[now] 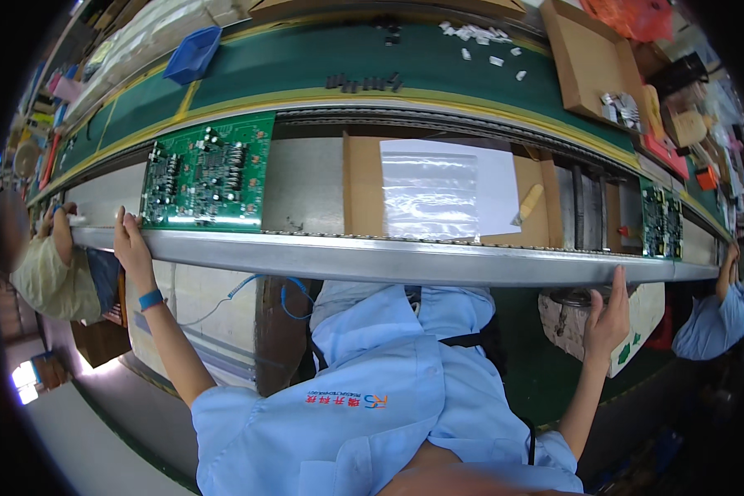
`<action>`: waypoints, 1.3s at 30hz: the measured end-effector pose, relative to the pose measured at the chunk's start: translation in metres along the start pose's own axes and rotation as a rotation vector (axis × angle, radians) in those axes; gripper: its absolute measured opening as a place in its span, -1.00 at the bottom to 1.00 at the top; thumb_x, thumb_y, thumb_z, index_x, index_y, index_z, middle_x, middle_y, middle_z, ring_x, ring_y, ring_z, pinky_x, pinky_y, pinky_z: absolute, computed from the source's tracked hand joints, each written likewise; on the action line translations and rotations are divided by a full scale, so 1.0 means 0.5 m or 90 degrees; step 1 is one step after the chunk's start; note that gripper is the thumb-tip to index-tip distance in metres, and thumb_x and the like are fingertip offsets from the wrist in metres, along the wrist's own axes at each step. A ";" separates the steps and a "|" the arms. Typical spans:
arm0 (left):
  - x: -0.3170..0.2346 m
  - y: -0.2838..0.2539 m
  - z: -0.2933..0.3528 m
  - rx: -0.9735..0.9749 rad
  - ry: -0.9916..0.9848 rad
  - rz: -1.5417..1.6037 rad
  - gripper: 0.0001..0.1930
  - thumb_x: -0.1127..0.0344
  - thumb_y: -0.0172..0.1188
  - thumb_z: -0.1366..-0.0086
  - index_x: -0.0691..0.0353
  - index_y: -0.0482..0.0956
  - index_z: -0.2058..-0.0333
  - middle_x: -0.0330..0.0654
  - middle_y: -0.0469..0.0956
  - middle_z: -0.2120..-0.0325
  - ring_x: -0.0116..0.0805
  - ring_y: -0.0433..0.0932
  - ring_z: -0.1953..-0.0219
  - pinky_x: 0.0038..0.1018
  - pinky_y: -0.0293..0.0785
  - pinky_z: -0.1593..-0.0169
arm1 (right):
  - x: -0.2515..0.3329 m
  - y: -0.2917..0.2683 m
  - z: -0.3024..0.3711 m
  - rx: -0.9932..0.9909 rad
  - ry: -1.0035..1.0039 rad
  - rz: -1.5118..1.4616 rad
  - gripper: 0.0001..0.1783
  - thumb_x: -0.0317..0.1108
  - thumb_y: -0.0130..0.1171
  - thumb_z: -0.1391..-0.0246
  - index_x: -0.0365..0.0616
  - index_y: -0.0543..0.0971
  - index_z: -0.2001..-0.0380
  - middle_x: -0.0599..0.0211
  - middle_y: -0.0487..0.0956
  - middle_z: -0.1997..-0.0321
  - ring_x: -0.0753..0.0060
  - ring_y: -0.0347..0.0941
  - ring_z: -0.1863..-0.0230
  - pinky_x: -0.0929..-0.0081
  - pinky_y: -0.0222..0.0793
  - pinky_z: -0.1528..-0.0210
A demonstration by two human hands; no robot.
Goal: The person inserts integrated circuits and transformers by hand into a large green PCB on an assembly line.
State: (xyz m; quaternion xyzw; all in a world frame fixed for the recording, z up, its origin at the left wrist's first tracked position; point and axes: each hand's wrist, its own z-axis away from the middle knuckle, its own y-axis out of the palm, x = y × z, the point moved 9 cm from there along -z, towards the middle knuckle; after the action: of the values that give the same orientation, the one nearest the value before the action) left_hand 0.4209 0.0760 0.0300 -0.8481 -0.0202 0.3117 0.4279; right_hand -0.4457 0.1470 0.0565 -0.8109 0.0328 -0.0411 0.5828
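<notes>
My left hand [132,245] is at the front metal rail [372,260], its fingers stretched upward beside the lower left corner of a large green circuit board [209,175]. I cannot tell whether the fingertips touch the board. The board lies across the conveyor track and carries many upright components. Over on the right, my right hand [608,321] rests its outstretched fingertips against the same rail, with nothing in it. A second green circuit board [661,221] sits on the track just beyond that hand.
Between the boards, a cardboard tray [362,186] under the track holds a clear plastic bag [430,194] and white paper. Across the green bench are a blue bin [192,55], black parts [364,83], white connectors [475,33] and an open carton [591,70]. Co-workers [54,264] sit at both ends.
</notes>
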 end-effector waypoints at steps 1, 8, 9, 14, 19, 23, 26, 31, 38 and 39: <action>-0.043 0.008 0.017 0.031 0.026 0.012 -0.58 0.12 -0.02 -0.50 0.25 0.49 -0.17 -0.06 0.71 0.30 -0.22 0.65 0.14 -0.38 0.37 -0.13 | 0.005 -0.014 -0.009 -0.004 0.007 0.004 -0.40 -0.28 0.16 -0.24 -0.18 0.34 -0.32 0.01 0.39 -0.34 -0.09 0.38 -0.28 0.16 0.34 -0.26; -0.383 0.059 0.170 0.172 0.258 -0.114 -0.59 0.22 0.04 -0.47 0.22 0.43 -0.22 -0.13 0.68 0.35 -0.27 0.64 0.14 -0.25 0.08 -0.35 | 0.151 -0.064 -0.174 -0.153 -0.163 -0.158 -0.57 -0.53 0.19 -0.13 -0.21 0.52 -0.11 0.07 0.48 -0.25 0.04 0.48 -0.18 0.28 0.40 -0.18; -0.421 0.065 0.192 0.196 0.289 -0.091 -0.57 0.23 0.07 -0.45 0.22 0.41 -0.23 -0.15 0.67 0.36 -0.27 0.64 0.13 -0.17 0.03 -0.37 | 0.172 -0.058 -0.205 -0.153 -0.177 -0.185 -0.55 -0.53 0.21 -0.11 -0.20 0.52 -0.10 0.08 0.48 -0.25 0.04 0.47 -0.19 0.28 0.40 -0.18; -0.584 0.106 0.275 0.287 0.413 -0.014 -0.51 0.30 0.24 -0.31 0.23 0.42 -0.20 -0.20 0.66 0.39 -0.24 0.63 0.16 -0.07 0.04 -0.37 | 0.264 0.017 -0.367 -0.102 -0.238 -0.337 -0.57 -0.48 0.24 -0.06 -0.09 0.56 -0.05 0.24 0.49 -0.22 0.06 0.46 -0.17 0.28 0.41 -0.15; -0.739 0.130 0.273 0.321 0.514 0.021 -0.60 0.35 0.28 -0.26 0.21 0.51 -0.06 -0.27 0.65 0.42 -0.23 0.62 0.26 -0.06 0.17 -0.31 | 0.302 0.145 -0.541 -0.080 -0.257 -0.353 -0.60 -0.31 0.29 -0.07 -0.01 0.60 -0.03 0.29 0.52 -0.14 0.15 0.47 -0.13 0.27 0.40 -0.14; -0.893 0.169 0.213 0.274 0.615 0.090 -0.80 0.37 0.26 -0.25 0.16 0.61 0.14 -0.23 0.64 0.42 -0.21 0.61 0.29 -0.09 0.24 -0.28 | 0.323 0.215 -0.609 -0.015 -0.213 -0.383 -0.67 -0.18 0.31 -0.07 0.07 0.68 0.08 0.34 0.57 0.01 0.27 0.49 0.01 0.31 0.43 -0.04; -0.980 0.267 0.182 0.310 0.647 0.142 -0.81 0.32 0.22 -0.26 0.17 0.63 0.17 -0.15 0.62 0.35 -0.13 0.59 0.23 -0.18 0.34 -0.16 | 0.368 0.211 -0.613 -0.069 -0.274 -0.309 -0.71 -0.19 0.32 -0.05 0.09 0.68 0.12 0.40 0.59 0.16 0.29 0.49 0.08 0.33 0.45 0.04; -1.101 0.494 0.169 0.230 0.707 0.127 -0.74 0.16 0.20 -0.27 0.07 0.67 0.12 -0.14 0.62 0.26 -0.11 0.60 0.16 -0.22 0.42 -0.03 | 0.401 0.170 -0.589 -0.225 -0.427 -0.259 -0.88 -0.32 0.30 0.00 -0.05 0.54 0.45 0.34 0.55 0.38 0.21 0.50 0.22 0.27 0.42 0.23; -1.156 0.587 0.188 0.250 0.697 0.102 -0.74 0.11 0.25 -0.21 0.16 0.74 0.31 -0.01 0.65 0.34 -0.11 0.60 0.20 -0.21 0.42 0.14 | 0.347 0.134 -0.570 -0.207 -0.381 -0.405 -0.85 -0.32 0.17 -0.23 -0.09 0.58 0.17 0.30 0.61 0.31 0.27 0.54 0.33 0.45 0.43 0.28; -1.159 0.586 0.194 0.240 0.717 0.137 -0.74 0.12 0.26 -0.20 0.17 0.74 0.34 -0.03 0.67 0.35 -0.12 0.61 0.21 -0.20 0.42 0.14 | 0.331 0.125 -0.561 -0.205 -0.378 -0.405 -0.85 -0.32 0.17 -0.23 -0.09 0.58 0.17 0.30 0.61 0.31 0.27 0.54 0.33 0.45 0.43 0.28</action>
State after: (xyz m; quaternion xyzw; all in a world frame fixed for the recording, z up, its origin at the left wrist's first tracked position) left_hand -0.1662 -0.2147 0.0675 -0.7893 0.3512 -0.1459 0.4821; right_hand -0.3108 -0.1539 0.0911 -0.8375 -0.3799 0.0215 0.3922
